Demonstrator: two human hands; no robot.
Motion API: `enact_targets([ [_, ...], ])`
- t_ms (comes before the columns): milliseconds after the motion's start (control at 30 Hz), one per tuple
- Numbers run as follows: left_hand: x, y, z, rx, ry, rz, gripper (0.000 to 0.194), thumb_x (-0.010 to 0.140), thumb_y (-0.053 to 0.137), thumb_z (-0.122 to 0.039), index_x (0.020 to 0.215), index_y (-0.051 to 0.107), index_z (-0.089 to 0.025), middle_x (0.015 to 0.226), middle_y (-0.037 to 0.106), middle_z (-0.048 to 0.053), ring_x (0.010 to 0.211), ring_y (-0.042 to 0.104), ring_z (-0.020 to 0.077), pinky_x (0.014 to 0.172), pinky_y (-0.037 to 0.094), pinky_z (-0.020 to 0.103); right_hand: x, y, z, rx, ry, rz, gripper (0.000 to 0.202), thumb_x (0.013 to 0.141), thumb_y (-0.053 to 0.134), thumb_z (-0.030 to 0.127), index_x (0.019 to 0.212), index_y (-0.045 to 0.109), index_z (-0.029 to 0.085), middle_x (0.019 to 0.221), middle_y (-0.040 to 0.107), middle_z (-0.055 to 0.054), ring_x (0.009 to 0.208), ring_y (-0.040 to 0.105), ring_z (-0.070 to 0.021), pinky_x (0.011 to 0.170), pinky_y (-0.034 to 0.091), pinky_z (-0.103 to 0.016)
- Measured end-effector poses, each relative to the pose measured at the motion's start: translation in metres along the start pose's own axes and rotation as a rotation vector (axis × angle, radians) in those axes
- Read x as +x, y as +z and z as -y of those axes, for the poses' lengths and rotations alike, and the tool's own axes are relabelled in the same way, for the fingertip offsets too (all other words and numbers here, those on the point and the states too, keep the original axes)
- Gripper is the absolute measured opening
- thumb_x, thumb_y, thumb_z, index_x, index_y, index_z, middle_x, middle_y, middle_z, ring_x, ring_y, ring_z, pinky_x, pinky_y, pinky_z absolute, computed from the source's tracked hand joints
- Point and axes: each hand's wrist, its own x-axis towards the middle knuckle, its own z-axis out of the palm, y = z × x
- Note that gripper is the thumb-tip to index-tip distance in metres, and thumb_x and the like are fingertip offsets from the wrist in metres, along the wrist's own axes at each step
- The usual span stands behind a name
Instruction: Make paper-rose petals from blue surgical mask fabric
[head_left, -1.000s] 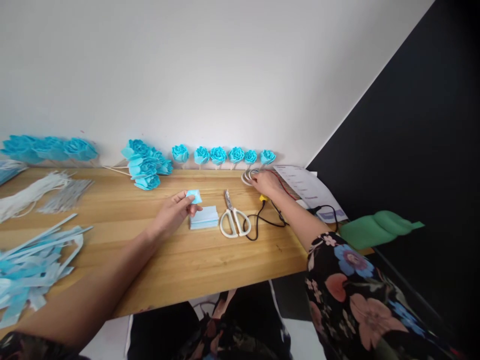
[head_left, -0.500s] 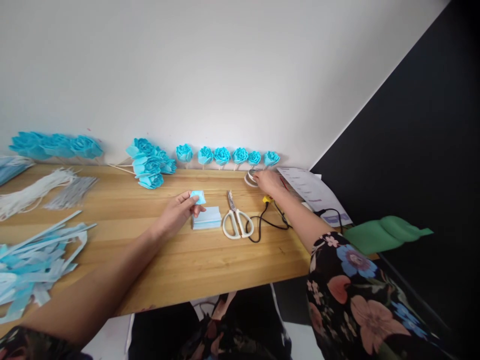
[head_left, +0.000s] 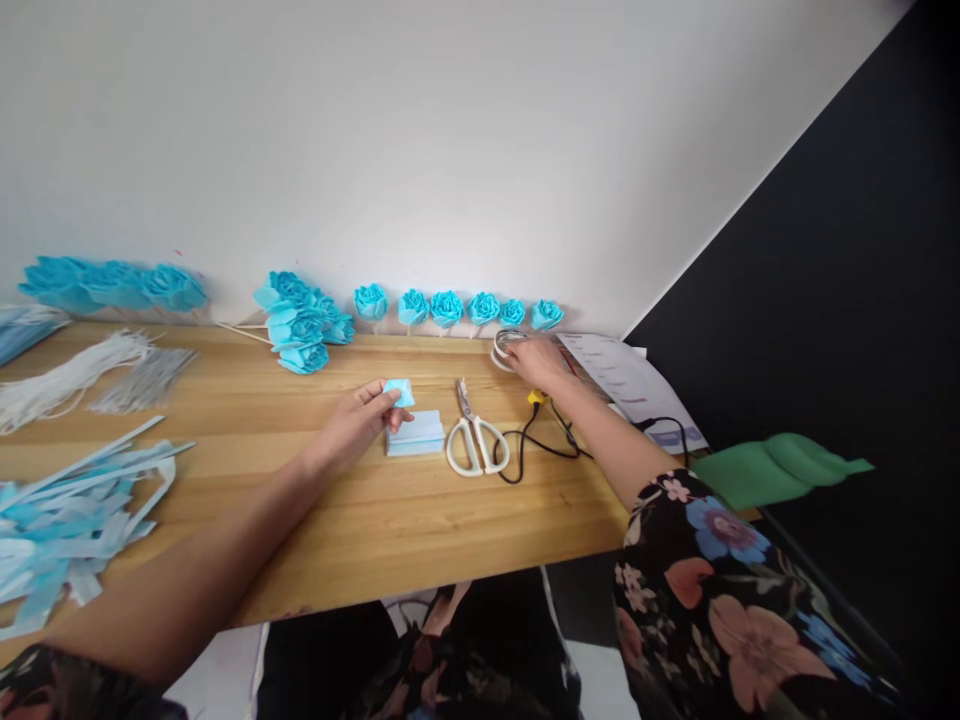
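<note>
My left hand (head_left: pixel 367 410) pinches a small light-blue square piece (head_left: pixel 401 392), thumb on top. Below it lies a stack of pale-blue cut pieces (head_left: pixel 416 432) on the wooden table. At the back, my right hand (head_left: pixel 538 358) has its fingers closed on the rim of a round white roll of tape (head_left: pixel 498 354), which looks slightly tilted up. Its fingertips are partly hidden. Between my hands lie white-handled scissors (head_left: pixel 476 445), blades pointing toward the wall.
Blue flowers (head_left: pixel 447 309) line the wall, with a bunch (head_left: pixel 300 325) further left. White cords (head_left: pixel 79 375), grey wire ties (head_left: pixel 146 380) and blue strips (head_left: pixel 82 520) lie left. A black cable (head_left: pixel 525 455), printed papers (head_left: pixel 630 375) and a green bottle (head_left: pixel 772 470) are on the right.
The roll of tape now looks lifted at one edge, its ring tilted, in my right hand. My left hand keeps its pinch on the small piece; the view has shifted slightly.
</note>
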Motion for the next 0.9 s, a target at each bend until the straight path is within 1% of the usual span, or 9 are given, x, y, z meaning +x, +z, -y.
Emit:
enact_targets([
  [67, 0.000, 0.000, 0.000, 0.001, -0.003, 0.000, 0.026, 0.079, 0.067, -0.038, 0.072, 0.055, -0.017, 0.050, 0.057, -0.002, 0.064, 0.062, 0.0140, 0.080, 0.050, 0.030, -0.001, 0.000, 0.001, 0.006, -0.026, -0.012, 0.036, 0.095, 0.039, 0.033, 0.105, 0.070, 0.018, 0.111, 0.068, -0.014, 0.104, 0.059, -0.0257, 0.085, 0.041, -0.032],
  [167, 0.000, 0.000, 0.002, 0.002, -0.006, -0.004, 0.026, 0.080, 0.067, -0.038, 0.071, 0.054, -0.017, 0.050, 0.057, -0.002, 0.064, 0.062, 0.0138, 0.081, 0.050, 0.030, -0.002, 0.003, 0.000, 0.012, -0.035, -0.015, 0.033, 0.093, 0.043, 0.034, 0.102, 0.071, 0.020, 0.110, 0.070, -0.012, 0.100, 0.061, -0.0255, 0.081, 0.042, -0.031],
  [300, 0.001, -0.003, 0.003, -0.002, -0.005, -0.005, 0.026, 0.080, 0.066, -0.038, 0.071, 0.054, -0.017, 0.051, 0.057, -0.001, 0.066, 0.063, 0.0141, 0.083, 0.049, 0.029, 0.001, 0.006, -0.008, 0.028, -0.026, -0.030, 0.034, 0.095, 0.041, 0.037, 0.102, 0.071, 0.022, 0.109, 0.071, -0.009, 0.098, 0.062, -0.0237, 0.079, 0.041, -0.030],
  [433, 0.001, -0.005, 0.005, -0.010, -0.008, -0.004, 0.024, 0.081, 0.066, -0.036, 0.072, 0.055, -0.017, 0.050, 0.057, -0.001, 0.066, 0.063, 0.0144, 0.082, 0.049, 0.029, 0.003, 0.006, -0.015, 0.062, -0.012, -0.068, 0.032, 0.094, 0.044, 0.036, 0.098, 0.072, 0.021, 0.107, 0.071, -0.008, 0.098, 0.061, -0.0222, 0.079, 0.040, -0.028],
  [667, 0.001, -0.003, 0.004, -0.002, -0.007, -0.009, 0.026, 0.081, 0.066, -0.037, 0.071, 0.054, -0.016, 0.050, 0.057, -0.001, 0.065, 0.063, 0.0139, 0.082, 0.049, 0.029, -0.003, 0.006, -0.007, 0.038, -0.006, -0.031, 0.033, 0.095, 0.042, 0.036, 0.102, 0.071, 0.021, 0.108, 0.071, -0.011, 0.097, 0.063, -0.0231, 0.079, 0.041, -0.029],
  [833, 0.001, -0.001, 0.002, -0.001, -0.003, -0.004, 0.027, 0.080, 0.067, -0.038, 0.070, 0.054, -0.016, 0.050, 0.057, -0.001, 0.064, 0.062, 0.0139, 0.083, 0.049, 0.029, -0.007, 0.005, -0.003, 0.023, -0.028, -0.023, 0.031, 0.092, 0.048, 0.040, 0.102, 0.071, 0.022, 0.108, 0.071, -0.011, 0.097, 0.063, -0.0249, 0.079, 0.042, -0.030],
  [900, 0.000, -0.001, 0.002, -0.002, -0.003, -0.002, 0.027, 0.079, 0.067, -0.038, 0.070, 0.053, -0.017, 0.050, 0.057, -0.001, 0.064, 0.062, 0.0139, 0.082, 0.050, 0.029, -0.007, 0.004, -0.003, 0.017, -0.027, -0.018, 0.031, 0.092, 0.048, 0.039, 0.102, 0.071, 0.021, 0.108, 0.071, -0.012, 0.098, 0.063, -0.0249, 0.079, 0.042, -0.030],
])
